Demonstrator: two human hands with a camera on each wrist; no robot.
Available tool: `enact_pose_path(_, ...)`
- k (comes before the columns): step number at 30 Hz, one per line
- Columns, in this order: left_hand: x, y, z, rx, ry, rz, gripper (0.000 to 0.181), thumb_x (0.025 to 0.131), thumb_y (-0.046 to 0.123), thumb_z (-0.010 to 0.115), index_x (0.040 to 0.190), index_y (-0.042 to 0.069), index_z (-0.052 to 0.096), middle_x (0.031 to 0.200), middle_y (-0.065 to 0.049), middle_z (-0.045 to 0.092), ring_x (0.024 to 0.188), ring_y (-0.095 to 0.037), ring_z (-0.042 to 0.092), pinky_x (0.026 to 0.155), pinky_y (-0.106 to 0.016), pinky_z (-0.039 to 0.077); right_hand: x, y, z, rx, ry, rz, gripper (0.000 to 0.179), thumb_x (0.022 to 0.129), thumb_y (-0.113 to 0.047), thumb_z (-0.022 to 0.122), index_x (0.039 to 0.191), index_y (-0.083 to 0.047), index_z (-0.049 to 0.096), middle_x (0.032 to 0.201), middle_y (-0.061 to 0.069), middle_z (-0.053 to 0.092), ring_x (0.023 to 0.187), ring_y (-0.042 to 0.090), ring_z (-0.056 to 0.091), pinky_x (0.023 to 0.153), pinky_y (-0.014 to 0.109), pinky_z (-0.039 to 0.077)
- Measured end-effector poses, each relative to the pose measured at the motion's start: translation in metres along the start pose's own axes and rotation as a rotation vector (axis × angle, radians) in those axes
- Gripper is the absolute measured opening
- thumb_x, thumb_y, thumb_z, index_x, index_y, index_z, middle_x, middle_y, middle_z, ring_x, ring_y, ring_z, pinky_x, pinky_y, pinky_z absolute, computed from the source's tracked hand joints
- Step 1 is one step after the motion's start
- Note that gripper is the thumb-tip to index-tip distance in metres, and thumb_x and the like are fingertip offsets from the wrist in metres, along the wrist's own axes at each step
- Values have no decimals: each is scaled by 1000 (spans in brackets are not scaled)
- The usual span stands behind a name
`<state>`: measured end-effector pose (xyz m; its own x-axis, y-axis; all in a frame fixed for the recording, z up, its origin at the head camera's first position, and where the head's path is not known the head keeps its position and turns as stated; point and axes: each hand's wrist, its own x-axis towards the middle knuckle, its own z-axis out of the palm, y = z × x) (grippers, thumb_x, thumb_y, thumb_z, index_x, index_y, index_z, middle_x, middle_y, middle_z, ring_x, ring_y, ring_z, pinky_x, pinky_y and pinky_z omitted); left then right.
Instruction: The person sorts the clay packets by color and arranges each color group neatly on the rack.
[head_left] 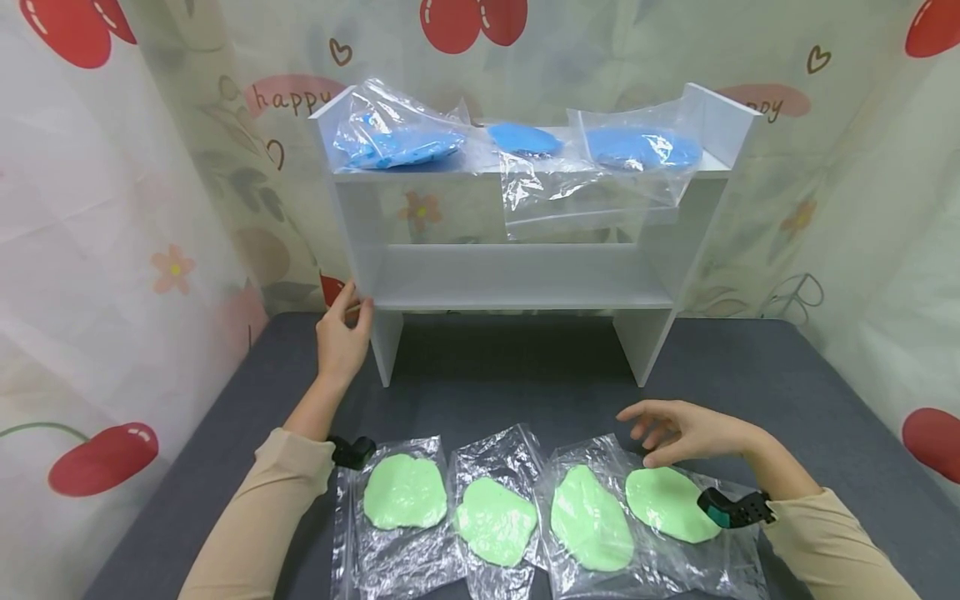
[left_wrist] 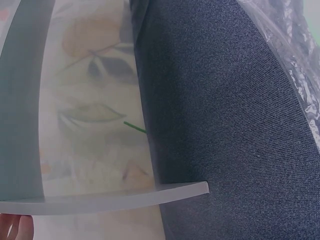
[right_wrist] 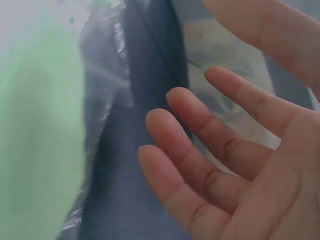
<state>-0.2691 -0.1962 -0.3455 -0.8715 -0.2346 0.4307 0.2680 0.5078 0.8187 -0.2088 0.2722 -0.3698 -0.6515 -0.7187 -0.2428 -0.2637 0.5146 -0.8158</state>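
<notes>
A white two-tier shelf [head_left: 517,279] stands at the back of the dark table. My left hand [head_left: 343,337] is at its left side panel; in the left wrist view the fingertips [left_wrist: 24,227] meet the panel's outer face. My right hand [head_left: 693,429] hovers over the far edge of the rightmost clear bag, fingers loosely bent and apart, with nothing in them, as the right wrist view also shows. Flat green slabs [head_left: 405,493] lie in clear plastic bags in a row at the front. Nearest my right hand is the rightmost green slab [head_left: 663,508].
On the shelf's top board sit blue pieces in clear bags: a left one [head_left: 408,148], a middle one [head_left: 523,139] and a right one [head_left: 637,150]. One clear bag [head_left: 577,208] hangs over the board's front edge. Printed curtains [head_left: 172,350] enclose the table [head_left: 517,358].
</notes>
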Motion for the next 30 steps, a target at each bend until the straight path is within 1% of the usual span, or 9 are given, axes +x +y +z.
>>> enact_pose_path(2,0,0,0,1,1,1,49,97,22,49,144,12,38,127,-18,58,109,-31,62,60,-6,38,-1,7,1,18,-15,16,64,88,-16,65,139,7,33,118,28,47,99,24,57,79,26,52)
enact_pose_path(5,0,0,0,-1,1,-3,49,97,22,49,144,12,38,127,-18,58,109,-30,62,60,-6,37,-2,14,3,22,-22,28,65,87,-16,65,138,8,33,117,27,48,98,21,57,79,25,51)
enact_pose_path(12,0,-1,0,-7,3,-4,48,97,23,50,143,16,39,127,-17,59,109,-31,62,59,-7,37,-7,23,6,21,-26,28,66,86,-14,67,139,7,33,116,25,48,97,16,55,80,23,49)
enact_pose_path(15,0,-1,0,-7,5,-2,48,97,23,50,143,17,39,126,-17,59,109,-30,62,59,-7,38,-8,26,8,23,-33,32,69,84,-13,68,139,8,32,115,25,47,92,14,52,74,23,47)
enact_pose_path(18,-1,0,0,-8,4,-3,48,97,22,50,143,16,39,126,-17,59,109,-30,62,60,-8,38,-8,29,10,29,-45,39,74,82,-13,70,140,8,30,112,24,45,85,13,47,67,23,41)
enact_pose_path(21,0,0,1,-7,3,-5,48,97,22,50,143,15,39,127,-17,59,109,-30,62,60,-8,38,-9,30,12,33,-65,57,81,80,-13,73,142,6,26,114,24,41,83,15,42,65,25,37)
enact_pose_path(25,0,0,1,-9,4,-3,48,97,22,50,143,15,39,126,-17,59,109,-31,62,60,-7,38,-10,31,14,-7,-75,75,88,76,-16,77,145,2,24,119,24,37,88,17,39,68,25,37)
enact_pose_path(28,0,0,1,-17,6,1,48,96,21,50,143,16,40,126,-17,59,110,-31,61,60,-7,38,-9,31,15,-49,-71,72,89,74,-18,78,144,0,26,118,21,37,87,15,38,67,25,35)
enact_pose_path(30,0,1,1,-22,7,2,48,96,21,50,143,17,40,126,-17,59,110,-31,61,60,-7,38,-8,31,16,-65,-68,64,89,74,-19,78,144,0,27,114,20,38,83,14,37,64,26,34)
